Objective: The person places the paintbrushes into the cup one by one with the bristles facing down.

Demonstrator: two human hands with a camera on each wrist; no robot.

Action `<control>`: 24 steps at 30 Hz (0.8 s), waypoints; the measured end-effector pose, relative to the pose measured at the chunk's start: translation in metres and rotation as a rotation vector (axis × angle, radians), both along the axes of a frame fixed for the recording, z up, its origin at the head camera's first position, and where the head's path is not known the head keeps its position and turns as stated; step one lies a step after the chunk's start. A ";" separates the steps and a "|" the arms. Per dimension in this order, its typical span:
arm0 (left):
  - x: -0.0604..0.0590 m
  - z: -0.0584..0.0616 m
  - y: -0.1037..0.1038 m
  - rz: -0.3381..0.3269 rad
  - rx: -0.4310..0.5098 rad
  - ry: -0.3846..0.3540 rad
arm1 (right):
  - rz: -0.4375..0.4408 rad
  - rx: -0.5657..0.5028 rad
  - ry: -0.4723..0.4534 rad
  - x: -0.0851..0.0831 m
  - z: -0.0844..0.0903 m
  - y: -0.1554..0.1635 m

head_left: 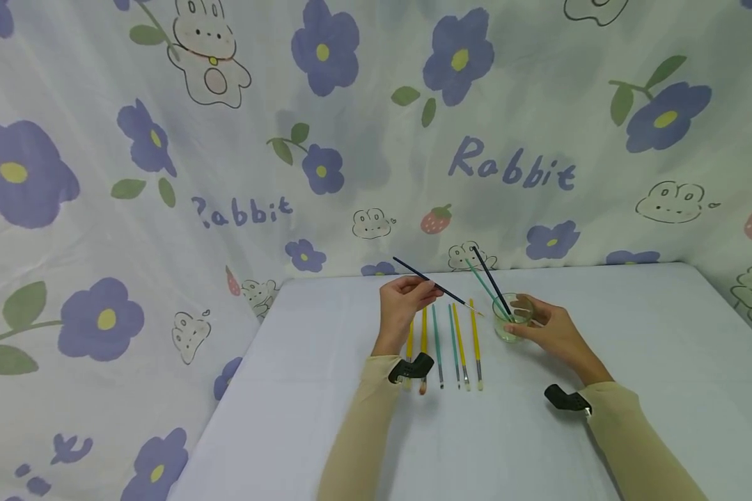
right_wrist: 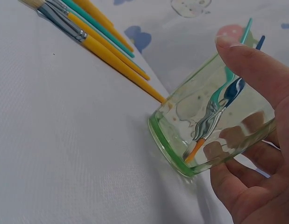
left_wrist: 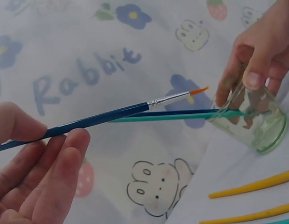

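My left hand (head_left: 403,300) pinches a dark blue paintbrush (head_left: 435,285) in the air, its orange tip (left_wrist: 199,90) pointing toward a small green-tinted glass (head_left: 512,319). My right hand (head_left: 551,330) grips that glass (right_wrist: 214,121) on the white table (head_left: 633,334), fingers curled round its wall. A dark blue brush (head_left: 491,280) and a teal brush (head_left: 484,282) stand slanted inside the glass. In the left wrist view the held brush (left_wrist: 97,119) lies just above the two brush handles leaning out of the glass (left_wrist: 249,116).
Several yellow and teal brushes (head_left: 457,341) lie in a row on the table between my hands. A flower-and-rabbit printed cloth (head_left: 225,139) hangs behind and to the left. The table's left edge (head_left: 225,410) runs diagonally.
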State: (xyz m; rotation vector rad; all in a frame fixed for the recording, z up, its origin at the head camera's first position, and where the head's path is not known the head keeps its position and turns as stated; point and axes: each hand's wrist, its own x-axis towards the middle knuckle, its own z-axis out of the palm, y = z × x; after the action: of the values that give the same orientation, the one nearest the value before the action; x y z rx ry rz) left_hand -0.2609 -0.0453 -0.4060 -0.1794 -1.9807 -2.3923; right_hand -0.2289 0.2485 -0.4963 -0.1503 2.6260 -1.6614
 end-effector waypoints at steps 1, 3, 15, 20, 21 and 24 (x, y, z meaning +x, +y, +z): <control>0.000 0.000 0.001 -0.002 -0.002 0.004 | 0.000 0.000 0.001 0.000 0.000 0.000; -0.001 0.002 0.003 -0.008 -0.001 0.014 | 0.003 0.001 0.007 0.000 0.000 0.000; -0.006 0.004 0.015 -0.029 0.016 0.034 | 0.011 -0.003 0.013 0.000 -0.001 0.000; -0.009 0.007 0.023 -0.045 0.033 0.024 | 0.009 0.000 0.013 0.000 0.000 0.001; -0.009 0.007 0.024 -0.046 0.028 0.017 | 0.008 -0.002 0.013 0.000 0.000 0.001; -0.009 0.008 0.028 -0.046 0.017 0.003 | 0.011 -0.003 0.016 0.000 0.001 0.001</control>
State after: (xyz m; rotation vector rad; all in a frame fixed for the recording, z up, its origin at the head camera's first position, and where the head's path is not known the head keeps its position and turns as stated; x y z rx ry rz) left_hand -0.2697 -0.0171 -0.3976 -0.2311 -1.9755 -2.4344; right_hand -0.2287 0.2496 -0.4956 -0.1785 2.6295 -1.6673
